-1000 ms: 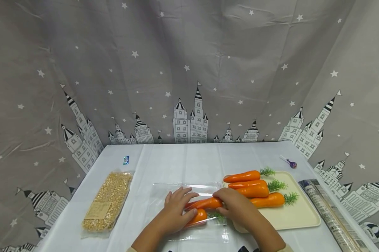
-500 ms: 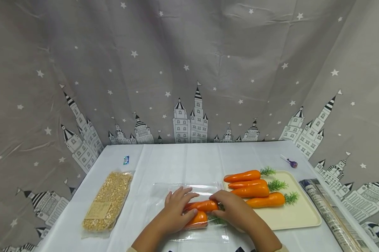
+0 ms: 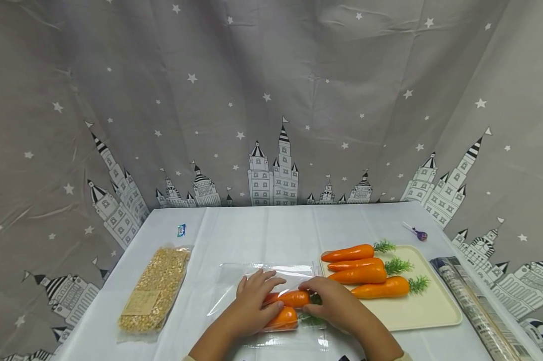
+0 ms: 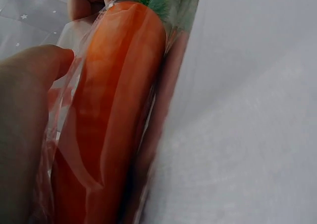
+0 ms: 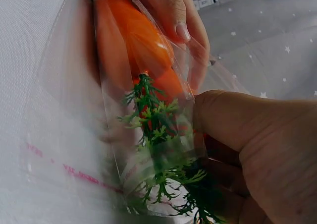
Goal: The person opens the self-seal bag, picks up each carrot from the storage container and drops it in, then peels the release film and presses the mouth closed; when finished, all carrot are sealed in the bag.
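Observation:
A clear plastic bag (image 3: 226,278) with pink print near its edge lies flat in front of me. Inside it is one orange carrot (image 3: 282,319) with a green leafy top (image 5: 153,115). Beside that, on its far side, a second carrot (image 3: 297,299) reaches under the film, its leaf end toward the right. My left hand (image 3: 253,298) rests over the bag with fingers spread and thumb (image 4: 59,63) along the film. My right hand (image 3: 332,296) grips the second carrot at its leafy end, at the bag's right side. Its curled fingers are partly hidden behind the film and leaves.
A cream tray (image 3: 434,311) at right bears several carrots (image 3: 384,288). Beyond it are a lollipop (image 3: 420,234) and a long wrapped roll (image 3: 474,306). At left lie a bag of yellow kernels (image 3: 160,281) and a small blue packet (image 3: 181,230).
The right hand has shifted a little left and toward me, and the second carrot has slid farther left into the bag. The left hand stays in place.

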